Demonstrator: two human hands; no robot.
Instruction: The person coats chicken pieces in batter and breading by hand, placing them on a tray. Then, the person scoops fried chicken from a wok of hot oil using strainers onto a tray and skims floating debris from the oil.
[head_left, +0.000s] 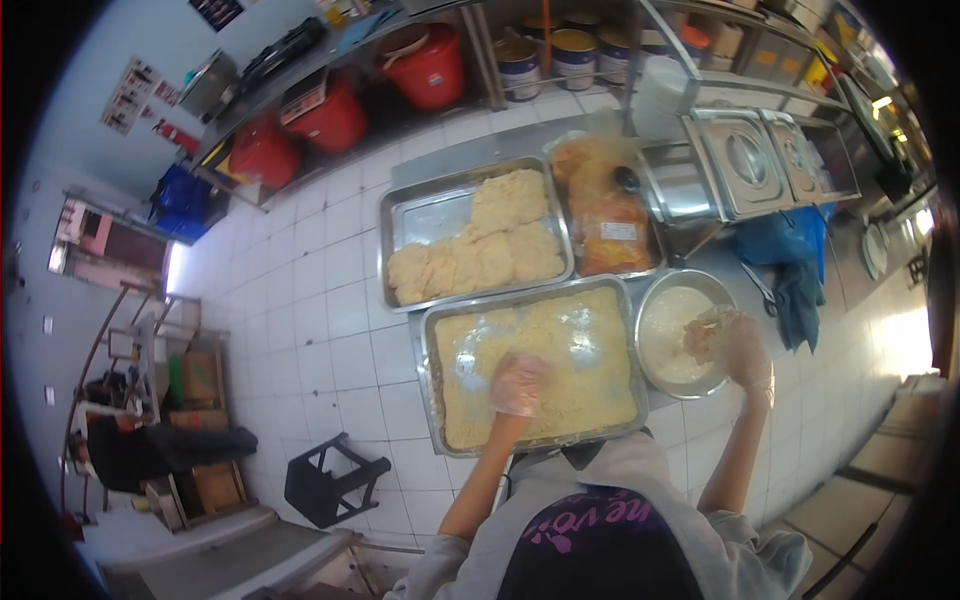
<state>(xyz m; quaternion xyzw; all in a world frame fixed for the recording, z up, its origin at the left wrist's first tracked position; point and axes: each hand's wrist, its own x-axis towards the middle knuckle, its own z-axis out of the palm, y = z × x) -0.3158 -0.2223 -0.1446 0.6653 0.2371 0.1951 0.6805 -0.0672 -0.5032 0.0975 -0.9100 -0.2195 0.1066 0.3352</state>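
The right hand (pixel 747 352), in a clear plastic glove, has its fingers closed on a pinkish piece (pixel 699 342) at the bowl's right side, though blur softens the fingertips; the left hand (pixel 519 384), gloved likewise, is over the yellow crumbs (pixel 590 395), and blur leaves me unable to tell whether its fingers are spread or curled, or whether they hold anything. The pinkish piece is within the outline of a round metal bowl (pixel 680 388), against a pale, wet-looking mixture (pixel 662 322); the bowl stands just beside the right edge of the crumb tray (pixel 431 380), a rectangular metal one, its crumbs spread across nearly the whole base.

Beyond it is a second metal tray (pixel 425 218); lumpy coated pieces (pixel 480 262) fill its near half and far right corner, leaving bare metal at the far left. To that tray's right sits a container with an orange bag (pixel 612 235) bearing a white label; farther right are lidded steel pans (pixel 745 155), a blue plastic bag (pixel 765 242), scissors (pixel 762 290) and a dark cloth (pixel 798 310).

Farther out, red bins (pixel 430 70) stand under a counter; a black stool (pixel 335 480) is on the white tiled floor (pixel 330 330); at the far left is another person (pixel 165 455) in dark clothes.
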